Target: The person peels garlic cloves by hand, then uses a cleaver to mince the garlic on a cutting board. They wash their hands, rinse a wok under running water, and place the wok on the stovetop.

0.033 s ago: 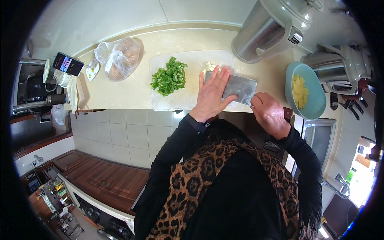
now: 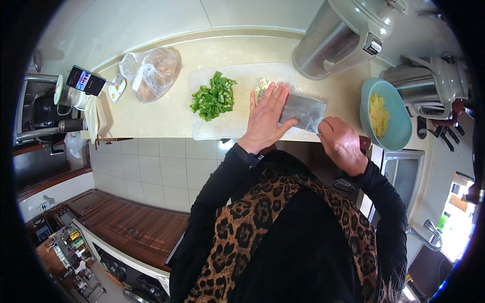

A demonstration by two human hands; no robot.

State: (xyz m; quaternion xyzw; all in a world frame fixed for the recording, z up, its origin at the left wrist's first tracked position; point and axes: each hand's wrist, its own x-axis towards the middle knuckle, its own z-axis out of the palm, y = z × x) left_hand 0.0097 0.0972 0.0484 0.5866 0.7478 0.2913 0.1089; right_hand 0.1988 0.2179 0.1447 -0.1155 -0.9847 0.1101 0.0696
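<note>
Now your cleaver has slipped a touch to the right, its broad blade lying over the right part of the cutting board, while your left hand has eased slightly left. It's a tiny shift, and to my eye it is an adjustment within the same cutting work, with a little more of the blade bared beside your palm. That left hand lies flat, middle fingers close together, little finger and thumb spread, the thumb reaching across the blade. Your right hand is curled shut at the handle end, fingers pressed together, the handle itself hidden. Just past your left fingertips sit small pale pieces, and on the board's left, a heap of chopped green pepper. Out on the cream worktop, there's a knotted plastic bag to the left, a propped phone beyond it, a tall steel flask behind the board, and at right a blue bowl holding yellow chunks. Below, pale floor tiles run toward dark wooden cabinets.
</note>
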